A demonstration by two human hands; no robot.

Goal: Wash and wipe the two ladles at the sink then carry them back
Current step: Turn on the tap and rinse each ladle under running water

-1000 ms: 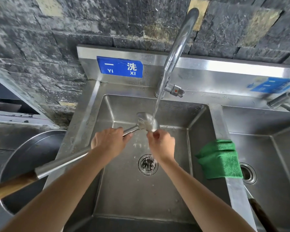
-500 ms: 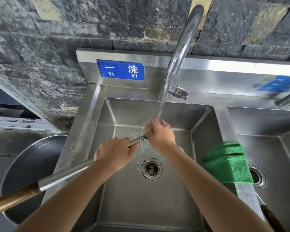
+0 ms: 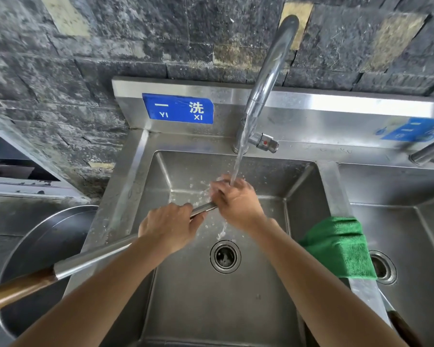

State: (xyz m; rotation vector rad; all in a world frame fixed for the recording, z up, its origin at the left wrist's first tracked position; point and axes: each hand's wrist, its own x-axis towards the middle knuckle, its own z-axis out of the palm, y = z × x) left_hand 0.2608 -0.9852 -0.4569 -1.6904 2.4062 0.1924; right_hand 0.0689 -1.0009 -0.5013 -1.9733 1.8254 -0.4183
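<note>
A long steel ladle (image 3: 93, 259) with a brown wooden grip runs from the lower left up into the left sink basin (image 3: 186, 309). My left hand (image 3: 168, 226) grips its steel shaft. My right hand (image 3: 236, 200) covers the ladle's bowl under the running water from the tap (image 3: 268, 78); the bowl itself is hidden. The dark handle end of a second ladle (image 3: 404, 330) shows at the lower right, by the divider between the basins.
A folded green cloth (image 3: 341, 246) hangs over the divider. The right basin (image 3: 411, 221) has its own drain. A large round metal pan (image 3: 43, 249) sits left of the sink. A dark tiled wall stands behind.
My right hand has moved from below the ladle's bowl to on top of it, hiding it under the stream. The left hand has kept its grip on the shaft.
</note>
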